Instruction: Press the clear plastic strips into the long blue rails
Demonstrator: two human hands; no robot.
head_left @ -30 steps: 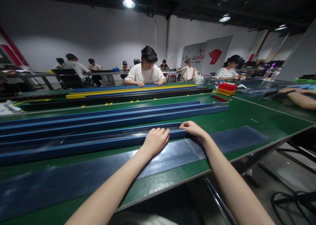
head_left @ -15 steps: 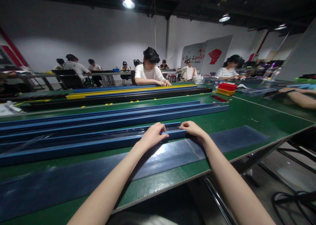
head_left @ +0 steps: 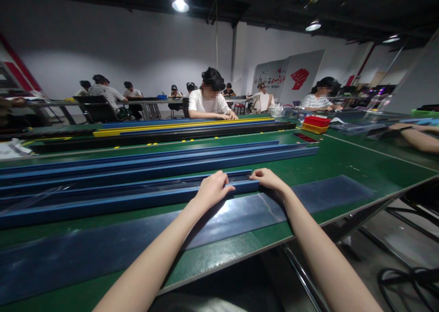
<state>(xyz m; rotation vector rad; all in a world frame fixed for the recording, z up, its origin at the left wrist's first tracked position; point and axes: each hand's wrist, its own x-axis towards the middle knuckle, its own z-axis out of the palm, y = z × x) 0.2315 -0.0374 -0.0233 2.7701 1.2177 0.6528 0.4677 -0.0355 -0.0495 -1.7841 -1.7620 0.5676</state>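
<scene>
A long blue channel (head_left: 137,202) lies across the table, its near wall facing me and its right end between my hands. Inside its trough is clear film (head_left: 178,182), and a loose piece sticks up toward the left. My left hand (head_left: 213,189) is closed over the near wall a little short of the end, thumb outside and fingers curled inward. At the end itself, my right hand (head_left: 269,178) pinches the corner; its fingertips are partly hidden. Under my forearms a wide transparent strip (head_left: 113,241) lies flat along the table edge.
Behind the channel lie more blue channels (head_left: 206,162), then yellow (head_left: 192,128) and black lengths (head_left: 171,137). Red and yellow bins (head_left: 315,124) stand back right near a dark flat phone-like object (head_left: 305,137). A co-worker (head_left: 211,99) sits opposite; another person's arm (head_left: 420,136) reaches in at right.
The view has shifted very slightly. Both hands stay at the same places on the blue channel, with no clear movement.
</scene>
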